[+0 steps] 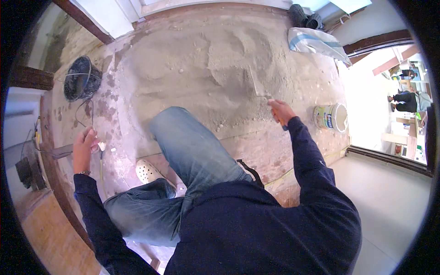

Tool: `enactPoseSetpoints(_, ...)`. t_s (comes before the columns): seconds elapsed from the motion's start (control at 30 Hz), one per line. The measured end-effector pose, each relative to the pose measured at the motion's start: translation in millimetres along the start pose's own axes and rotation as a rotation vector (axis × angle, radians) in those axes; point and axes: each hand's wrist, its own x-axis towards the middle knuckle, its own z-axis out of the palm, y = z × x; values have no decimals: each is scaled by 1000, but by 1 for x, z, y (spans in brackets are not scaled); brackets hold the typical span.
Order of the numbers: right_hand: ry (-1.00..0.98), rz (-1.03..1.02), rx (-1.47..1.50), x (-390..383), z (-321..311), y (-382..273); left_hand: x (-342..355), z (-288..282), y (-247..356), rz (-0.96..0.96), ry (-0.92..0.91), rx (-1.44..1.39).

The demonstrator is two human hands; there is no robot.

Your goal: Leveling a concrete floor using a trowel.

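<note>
My right hand (281,112) is wrapped round the orange and blue handle of a trowel (260,87). The dusty blade rests at the right part of a broad heap of grey-brown sandy powder (183,59) spread over the floor. On the left, my left hand (85,144) is raised with its fingers curled together. What it pinches, if anything, I cannot make out. A thin dark cord (91,110) runs close above those fingers, and a pale cable (101,169) hangs just beside them.
A black bucket (82,81) stands at the far left. To the right lies a tipped white tub (331,117). A white and blue sack (316,42) and black boots (303,17) sit at the far right. Through the doorway, a person (405,101) shows. My clog (150,172) is near the heap.
</note>
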Motion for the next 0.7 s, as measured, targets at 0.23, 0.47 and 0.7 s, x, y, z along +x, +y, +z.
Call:
enactPoseSetpoints(0.23,342,-30,-264,48,-82,-35,-2,-17,-24,-62,42,9)
enactPoseSetpoints(0.47,429,-234,-788,98,-39,2,-13,-35,-32,-44,33,-85)
enactPoseSetpoints(0.7,335,-49,-693,102,63,-5,-37,-43,-32,-74,51,-135)
